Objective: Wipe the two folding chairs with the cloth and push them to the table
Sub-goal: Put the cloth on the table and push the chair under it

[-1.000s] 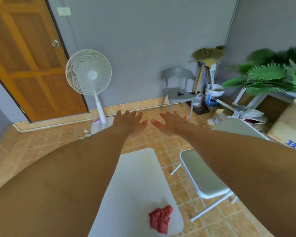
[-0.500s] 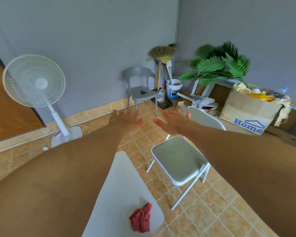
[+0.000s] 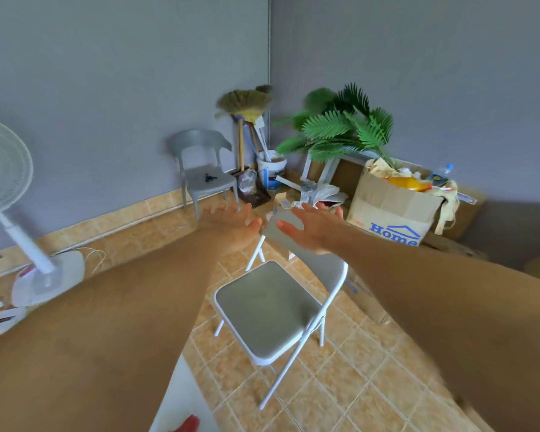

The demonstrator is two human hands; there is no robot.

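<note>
- on the tiled floor just beside the table (image 3: pixel 184 394), one folding chair (image 3: pixel 268 310) stands unfolded: grey seat up, white frame, backrest toward the far corner. it is not yet tucked against the table. no second folding chair is in view.
- cloth (image 3: pixel 186 424): red and crumpled, lying on the table at the bottom edge of view, mostly cut off, well apart from both hands.
- left hand (image 3: pixel 231 226) and right hand (image 3: pixel 312 232): both stretched out over the chair's backrest, palms turned inward, fingers straight and a little spread, holding nothing. cannot tell whether they touch the backrest.
- judgement: wiping has not begun, so the cloth must be fetched first.
- risk: pushing the chair in now would skip the wipe. a push high on the backrest could tip or part-fold the light frame, and its feet could catch in the tile joints. a hasty grab at the table edge could knock the cloth to the floor.
- cardboard box (image 3: pixel 393 210), right of the chair: open and overfull with crumpled paper and something yellow, with a plastic bottle (image 3: pixel 443 174) at its far rim.
- white bucket (image 3: pixel 270 173) in the corner: sticks rise from it. cannot tell whether the broom (image 3: pixel 243 104) stands in it or behind.
- grey plastic chair (image 3: pixel 203 179) by the wall, with a small dark item on its seat.
</note>
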